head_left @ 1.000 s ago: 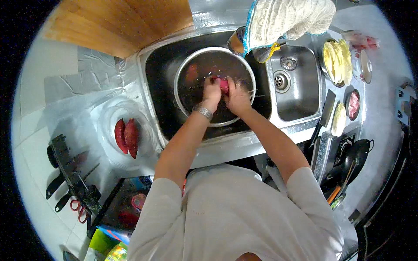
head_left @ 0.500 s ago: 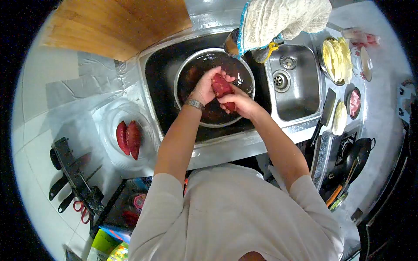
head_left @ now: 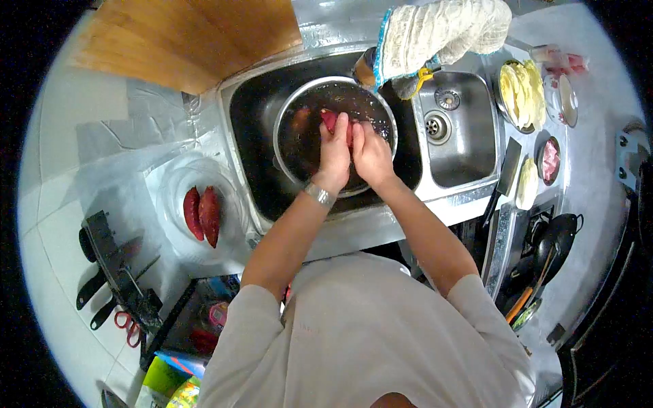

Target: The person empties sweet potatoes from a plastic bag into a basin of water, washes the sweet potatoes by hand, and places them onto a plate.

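Note:
Over a round metal basin point(head_left: 280, 129) of dark water in the large sink, my left hand point(head_left: 335, 151) and my right hand point(head_left: 371, 155) are both closed around a red sweet potato point(head_left: 330, 121). The fingers cover most of it; its upper left end shows. Another reddish piece point(head_left: 300, 120) lies under the water at the basin's left side. Two red sweet potatoes point(head_left: 210, 216) rest on a clear plate point(head_left: 235, 224) left of the sink.
A wooden board point(head_left: 190, 41) stands behind the sink at left. A cloth point(head_left: 442, 37) hangs near the small sink point(head_left: 462, 160). Rightward are a cleaver point(head_left: 509, 166), cabbage leaves point(head_left: 522, 95), meat point(head_left: 549, 160) and a wok point(head_left: 561, 238). A knife rack point(head_left: 122, 272) is at left.
The sweet potato, earlier raised and turned across both palms, is now lower, near the water and mostly covered by my fingers. My hands have come closer together.

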The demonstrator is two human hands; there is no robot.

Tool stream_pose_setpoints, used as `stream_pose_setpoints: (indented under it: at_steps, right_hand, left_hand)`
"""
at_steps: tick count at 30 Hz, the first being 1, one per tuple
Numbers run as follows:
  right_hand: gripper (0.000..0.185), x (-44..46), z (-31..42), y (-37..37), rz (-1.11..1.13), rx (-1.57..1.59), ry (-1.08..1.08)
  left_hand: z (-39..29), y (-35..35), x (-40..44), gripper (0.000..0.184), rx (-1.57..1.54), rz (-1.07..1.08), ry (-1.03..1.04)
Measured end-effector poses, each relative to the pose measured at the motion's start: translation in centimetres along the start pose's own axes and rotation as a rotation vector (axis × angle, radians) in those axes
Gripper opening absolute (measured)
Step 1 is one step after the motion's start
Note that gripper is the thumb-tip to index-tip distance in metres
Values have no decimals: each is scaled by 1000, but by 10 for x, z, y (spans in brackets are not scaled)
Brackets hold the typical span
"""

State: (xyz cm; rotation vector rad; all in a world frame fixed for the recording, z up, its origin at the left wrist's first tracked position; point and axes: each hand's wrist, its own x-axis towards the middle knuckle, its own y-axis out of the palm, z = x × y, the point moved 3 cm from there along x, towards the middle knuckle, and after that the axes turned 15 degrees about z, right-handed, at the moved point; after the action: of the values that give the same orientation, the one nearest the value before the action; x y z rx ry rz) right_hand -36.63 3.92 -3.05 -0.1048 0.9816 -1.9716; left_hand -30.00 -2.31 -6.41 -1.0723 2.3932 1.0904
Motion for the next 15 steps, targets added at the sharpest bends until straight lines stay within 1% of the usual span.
stream_pose_setpoints:
  at_steps: [2, 3, 4, 5, 6, 7, 8, 10, 11, 12, 14, 15]
  right_hand:
    - [32, 1, 6, -5, -21, -167, 27]
    - [32, -2, 8, -6, -45, -153, -41]
    - [33, 1, 9, -10, -85, -138, -112]
    - [33, 4, 14, -19, -97, -144, -121]
    - [35, -1, 23, -26, -36, -142, -136]
    - [42, -11, 29, -28, 32, -138, -146]
    - [42, -17, 30, -24, 34, -140, -148]
    - [57, -29, 40, -18, -108, -198, -464]
    - [59, -34, 40, -19, -58, -107, -459]
    - [59, -35, 38, -22, -56, -106, -459]
    - [51, -35, 34, -29, 30, 2, -464]
    - [45, -34, 33, -33, 52, 84, -385]
  left_hand:
    - [9, 12, -5, 52, -79, 23, 18]
    - [-6, 30, -23, 51, -206, 13, -1]
    - [-8, 27, -23, 51, -205, 16, 4]
    - [-10, 24, -15, 41, -238, 81, 23]
    - [-8, 18, -11, 33, -272, 140, 31]
    - [-8, 13, -1, 41, -355, 232, -22]
    - [-15, 10, 4, 52, -411, 214, -70]
    - [-31, 5, 12, 58, -427, 253, -100]
    - [-48, 15, 0, 61, -341, 240, -94]
    - [-49, 12, -1, 61, -342, 237, -95]
    - [-51, 5, -3, 61, -235, 271, -115]
    - [-54, 6, -4, 58, -232, 234, -69]
